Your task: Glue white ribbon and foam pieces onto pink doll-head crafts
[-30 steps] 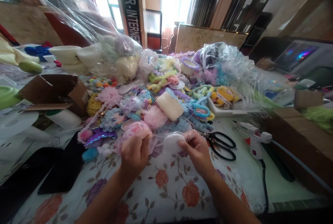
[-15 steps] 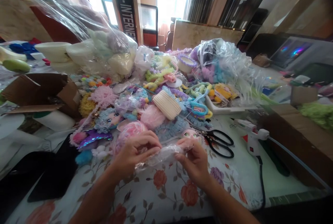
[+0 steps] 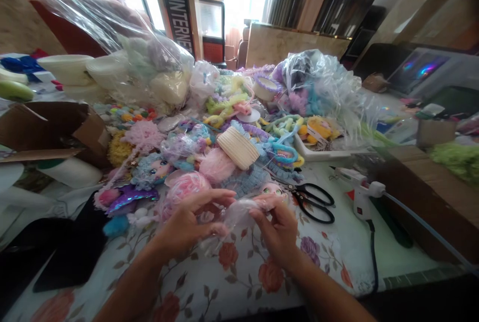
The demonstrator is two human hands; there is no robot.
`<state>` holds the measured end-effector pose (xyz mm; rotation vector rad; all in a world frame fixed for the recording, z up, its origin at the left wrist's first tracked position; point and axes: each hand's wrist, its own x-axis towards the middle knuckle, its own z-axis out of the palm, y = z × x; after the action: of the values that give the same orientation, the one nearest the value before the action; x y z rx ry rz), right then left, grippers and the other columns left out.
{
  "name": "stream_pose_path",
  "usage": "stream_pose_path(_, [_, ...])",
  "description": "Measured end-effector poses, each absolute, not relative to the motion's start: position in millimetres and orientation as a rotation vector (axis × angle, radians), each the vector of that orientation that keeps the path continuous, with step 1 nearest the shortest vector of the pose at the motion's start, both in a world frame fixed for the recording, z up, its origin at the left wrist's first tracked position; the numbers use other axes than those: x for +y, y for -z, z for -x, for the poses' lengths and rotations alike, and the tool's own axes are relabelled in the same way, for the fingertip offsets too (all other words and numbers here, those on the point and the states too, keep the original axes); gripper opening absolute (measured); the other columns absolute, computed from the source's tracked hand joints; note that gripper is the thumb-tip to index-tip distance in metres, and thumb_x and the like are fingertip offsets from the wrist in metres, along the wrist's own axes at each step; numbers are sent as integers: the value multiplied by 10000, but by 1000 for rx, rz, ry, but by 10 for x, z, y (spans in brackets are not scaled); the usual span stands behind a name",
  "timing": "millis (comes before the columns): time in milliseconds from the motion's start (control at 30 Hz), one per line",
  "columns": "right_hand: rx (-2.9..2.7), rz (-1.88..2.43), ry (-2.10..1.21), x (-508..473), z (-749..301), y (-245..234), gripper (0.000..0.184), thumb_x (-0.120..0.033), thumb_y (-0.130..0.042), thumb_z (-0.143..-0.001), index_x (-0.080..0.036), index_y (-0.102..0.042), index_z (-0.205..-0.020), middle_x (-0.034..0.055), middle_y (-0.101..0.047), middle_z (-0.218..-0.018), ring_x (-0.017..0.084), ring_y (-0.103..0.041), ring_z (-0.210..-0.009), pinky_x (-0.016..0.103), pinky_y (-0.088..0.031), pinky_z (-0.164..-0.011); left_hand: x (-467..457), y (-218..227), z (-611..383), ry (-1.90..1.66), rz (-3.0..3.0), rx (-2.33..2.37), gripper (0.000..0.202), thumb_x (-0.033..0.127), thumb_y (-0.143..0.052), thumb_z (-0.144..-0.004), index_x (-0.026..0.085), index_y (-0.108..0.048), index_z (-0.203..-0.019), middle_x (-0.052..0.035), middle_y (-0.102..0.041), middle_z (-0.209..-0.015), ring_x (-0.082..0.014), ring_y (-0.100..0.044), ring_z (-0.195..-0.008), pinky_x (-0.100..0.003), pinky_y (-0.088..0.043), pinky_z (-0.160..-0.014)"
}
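Observation:
A small crumpled clear plastic bag (image 3: 239,213) is between my hands, above the flowered tablecloth. My right hand (image 3: 277,229) pinches its right side between thumb and fingers. My left hand (image 3: 194,222) is beside the bag's left side, thumb and fingers spread apart; some plastic shows in the gap. Whatever the bag may contain is not clear. Just behind the hands lie a pink yarn ball (image 3: 187,189) and a doll head (image 3: 272,189) with green eyes, partly hidden by the right hand. Black-handled scissors (image 3: 314,202) rest right of that head.
A glue gun (image 3: 359,194) with a cord lies at right, near a cardboard box (image 3: 419,187). Yarn, trims and a cream ribbon roll (image 3: 239,147) are heaped ahead. A white tray (image 3: 322,155) stands behind the scissors, an open carton (image 3: 52,130) at left.
My left thumb and fingers have spread apart from their closed grip at the bag's left side. The right hand keeps its pinch. The view has shifted slightly.

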<state>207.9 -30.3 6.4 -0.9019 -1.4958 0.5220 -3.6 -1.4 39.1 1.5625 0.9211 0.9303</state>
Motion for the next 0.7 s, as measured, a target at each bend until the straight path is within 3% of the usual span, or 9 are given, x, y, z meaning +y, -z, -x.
stream_pose_path(100, [-1555,910,-450,-324,-2058,-59,142,-85,-654,-885,-214,-607,-853,-26,-681,-853,113,-651,-816,232,-500,-762,-23,-328,-52,-982,-1522,1119,237,350,-743,-822,233,-734,-1029,-45,-755,-952,-168,-712,-796,-226,-582,-657])
stream_pose_path(200, [-1534,955,-440,-334,-2047,-51,136,-89,-621,-906,-216,-599,-861,-23,-679,-865,112,-647,-813,229,-501,-752,-31,-290,-149,-1084,-1539,1271,162,343,-731,-817,201,-678,-873,-5,-700,-765,-136,-655,-632,-209,-529,-546])
stream_pose_path(333, [-1432,1021,-355,-315,-2054,-9,123,-104,-595,-921,-222,-584,-888,-25,-655,-846,111,-623,-785,227,-495,-727,-64,-294,-193,-1178,-1572,1467,319,348,-693,-832,180,-584,-584,31,-545,-493,-98,-498,-449,-200,-405,-435])
stream_pose_path(400, [-1409,1039,-354,-304,-2058,14,118,-113,-590,-927,-225,-580,-894,-24,-643,-840,113,-611,-781,229,-493,-722,-77,-313,-191,-1126,-1604,1379,312,358,-676,-848,174,-657,-598,4,-608,-534,-114,-536,-488,-211,-426,-465])
stream_pose_path(500, [-1407,1038,-409,-298,-2060,25,112,-124,-580,-937,-231,-577,-901,-18,-639,-838,120,-609,-783,238,-497,-718,-66,-350,-194,-1050,-1677,1143,173,346,-716,-826,181,-756,-791,-39,-717,-774,-159,-639,-695,-233,-498,-610])
stream_pose_path(700, [-1527,954,-361,-331,-2087,-18,142,-90,-601,-910,-229,-597,-888,9,-705,-876,154,-675,-814,284,-527,-730,-11,-369,-227,-801,-1682,916,257,414,-717,-820,167,-768,-777,-44,-606,-788,-162,-587,-732,-238,-466,-621])
